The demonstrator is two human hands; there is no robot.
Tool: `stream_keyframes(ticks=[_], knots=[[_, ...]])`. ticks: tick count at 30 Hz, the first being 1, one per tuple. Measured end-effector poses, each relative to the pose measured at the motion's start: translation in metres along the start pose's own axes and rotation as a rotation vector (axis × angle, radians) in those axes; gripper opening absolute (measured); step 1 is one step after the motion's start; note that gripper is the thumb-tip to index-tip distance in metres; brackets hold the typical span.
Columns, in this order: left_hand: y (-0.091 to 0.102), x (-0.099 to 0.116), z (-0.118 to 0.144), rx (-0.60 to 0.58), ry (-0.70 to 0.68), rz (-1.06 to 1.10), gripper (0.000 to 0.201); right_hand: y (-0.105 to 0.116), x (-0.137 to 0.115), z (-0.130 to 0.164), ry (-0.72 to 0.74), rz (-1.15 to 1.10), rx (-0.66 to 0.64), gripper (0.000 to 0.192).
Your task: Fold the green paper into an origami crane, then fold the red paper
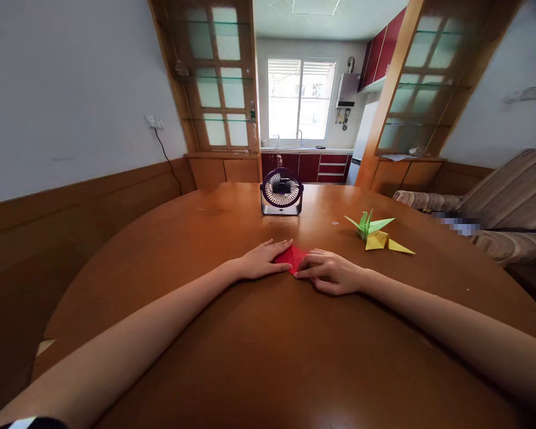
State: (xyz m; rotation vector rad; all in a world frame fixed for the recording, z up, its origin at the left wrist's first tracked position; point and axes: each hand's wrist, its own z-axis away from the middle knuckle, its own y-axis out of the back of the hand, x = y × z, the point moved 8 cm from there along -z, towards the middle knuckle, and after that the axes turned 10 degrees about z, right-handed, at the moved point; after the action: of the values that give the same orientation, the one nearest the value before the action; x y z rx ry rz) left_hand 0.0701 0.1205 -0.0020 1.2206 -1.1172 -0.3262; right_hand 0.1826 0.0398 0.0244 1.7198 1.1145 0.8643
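A folded piece of red paper [292, 257] lies flat on the brown wooden table [268, 345], a little beyond the middle. My left hand [262, 260] rests flat on the paper's left part, fingers stretched out and pressing down. My right hand [329, 271] sits on its right part, fingertips pinching or pressing the near edge of the paper. Both hands cover much of the paper, so its full shape is hidden.
A small dark desk fan [281, 191] stands behind the paper. A green paper crane [368, 224] and a yellow folded paper [386, 242] lie to the right. A striped sofa [509, 208] is at the right, a wall at the left.
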Motion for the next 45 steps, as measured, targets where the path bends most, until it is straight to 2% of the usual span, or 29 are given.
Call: stream_keyframes(ticks=[7, 12, 17, 21, 26, 34, 40, 45], knots=[[0.005, -0.009, 0.0, 0.073, 0.078, 0.016, 0.092, -0.002, 0.004, 0.0, -0.024, -0.132, -0.014, 0.042], [0.01, -0.003, 0.0, 0.14, 0.003, -0.025, 0.084, -0.001, 0.005, 0.001, -0.035, -0.127, 0.008, 0.041], [0.002, 0.016, 0.0, 0.09, -0.103, -0.108, 0.06, 0.001, 0.001, 0.001, -0.012, -0.042, 0.033, 0.038], [-0.01, 0.024, -0.001, -0.019, -0.148, -0.108, 0.049, 0.004, -0.001, 0.001, -0.017, 0.0, 0.099, 0.037], [-0.016, 0.019, -0.002, -0.081, -0.129, -0.106, 0.053, 0.005, 0.003, 0.002, -0.093, 0.095, 0.139, 0.031], [-0.022, 0.02, -0.001, -0.083, 0.013, -0.195, 0.072, 0.0, 0.009, 0.001, -0.126, 0.13, 0.042, 0.028], [-0.021, 0.023, 0.0, -0.092, 0.035, -0.207, 0.073, 0.003, 0.017, 0.006, -0.205, 0.094, 0.127, 0.03], [-0.02, 0.023, -0.001, -0.057, 0.031, -0.179, 0.076, 0.003, 0.023, 0.006, -0.292, 0.157, 0.127, 0.026]])
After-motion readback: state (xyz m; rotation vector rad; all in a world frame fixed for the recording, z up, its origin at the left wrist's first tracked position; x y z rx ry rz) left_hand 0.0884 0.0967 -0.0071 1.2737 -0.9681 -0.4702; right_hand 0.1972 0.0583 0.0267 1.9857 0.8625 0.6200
